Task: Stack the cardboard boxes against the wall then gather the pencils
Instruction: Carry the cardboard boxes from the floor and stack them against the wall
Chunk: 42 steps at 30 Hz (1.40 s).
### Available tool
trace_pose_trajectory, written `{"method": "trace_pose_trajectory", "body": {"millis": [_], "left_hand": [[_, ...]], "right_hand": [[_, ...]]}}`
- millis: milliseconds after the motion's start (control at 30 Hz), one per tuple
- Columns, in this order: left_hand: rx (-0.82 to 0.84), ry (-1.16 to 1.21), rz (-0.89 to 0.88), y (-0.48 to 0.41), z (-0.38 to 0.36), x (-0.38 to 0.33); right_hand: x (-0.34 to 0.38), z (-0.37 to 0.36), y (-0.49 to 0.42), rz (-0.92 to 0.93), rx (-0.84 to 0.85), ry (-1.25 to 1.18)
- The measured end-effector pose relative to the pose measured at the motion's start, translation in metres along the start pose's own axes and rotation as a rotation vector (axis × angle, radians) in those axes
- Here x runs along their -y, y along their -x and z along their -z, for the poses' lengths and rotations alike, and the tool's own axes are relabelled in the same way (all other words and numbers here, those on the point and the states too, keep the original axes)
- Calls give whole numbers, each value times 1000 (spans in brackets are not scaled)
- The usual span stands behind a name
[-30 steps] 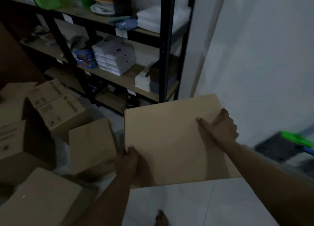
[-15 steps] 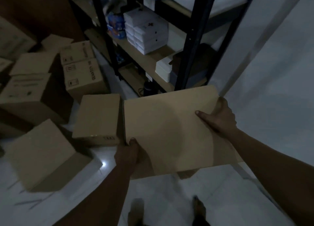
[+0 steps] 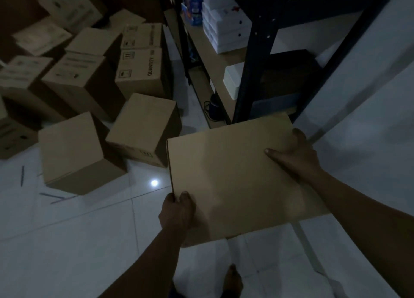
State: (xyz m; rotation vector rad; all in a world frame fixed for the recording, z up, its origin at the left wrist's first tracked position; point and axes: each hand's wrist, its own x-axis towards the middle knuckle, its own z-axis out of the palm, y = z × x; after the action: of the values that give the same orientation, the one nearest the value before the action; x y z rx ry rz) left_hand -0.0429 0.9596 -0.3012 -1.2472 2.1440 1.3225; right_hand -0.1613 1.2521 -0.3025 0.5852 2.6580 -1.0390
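A person is holding a closed cardboard box (image 3: 235, 179) in both hands above the tiled floor (image 3: 78, 241), its broad top face turned up. The left hand (image 3: 177, 212) is gripping the near left corner, with its fingers (image 3: 170, 200) curling over the left edge and the thumb lying on the top face. The right hand (image 3: 295, 156) is clasping the far right edge, the thumb stretching inward across the top while the other fingers are wrapping over the edge and out of sight. Just beyond the right fingers a black metal rack (image 3: 253, 73) is standing, and to the right of those fingers the pale wall (image 3: 369, 96) is running back. White boxes (image 3: 224, 28) are sitting stacked on a shelf of the rack, well beyond the fingers. To the left of and beyond the left fingers a second box (image 3: 143, 127) is lying on the floor near the held box's far left corner, and a third box (image 3: 71, 152) is lying tilted farther left. Behind these, a loose pile of boxes (image 3: 89, 62) is filling the dark far corner, well apart from both hands. A few thin pencils (image 3: 50, 195) are lying scattered on the floor far to the left of the left fingers, near the third box. A small bright spot of light (image 3: 154, 183) is shining on the tiles just left of the left fingers. A bare foot (image 3: 233, 279) is showing on the floor below the box, nearer than the fingers.
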Motion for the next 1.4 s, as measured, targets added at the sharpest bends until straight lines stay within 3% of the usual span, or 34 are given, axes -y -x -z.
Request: {"method": "trace_pose_trajectory", "body": {"millis": [800, 1100, 1400], "left_hand": [[22, 10, 59, -18, -102, 50], [29, 6, -77, -29, -123, 52], [119, -29, -124, -22, -140, 46]], "right_hand": [[-86, -31, -66, 91, 97, 100], [-110, -40, -92, 120, 52, 261], [-110, -84, -35, 203, 2, 458]]}}
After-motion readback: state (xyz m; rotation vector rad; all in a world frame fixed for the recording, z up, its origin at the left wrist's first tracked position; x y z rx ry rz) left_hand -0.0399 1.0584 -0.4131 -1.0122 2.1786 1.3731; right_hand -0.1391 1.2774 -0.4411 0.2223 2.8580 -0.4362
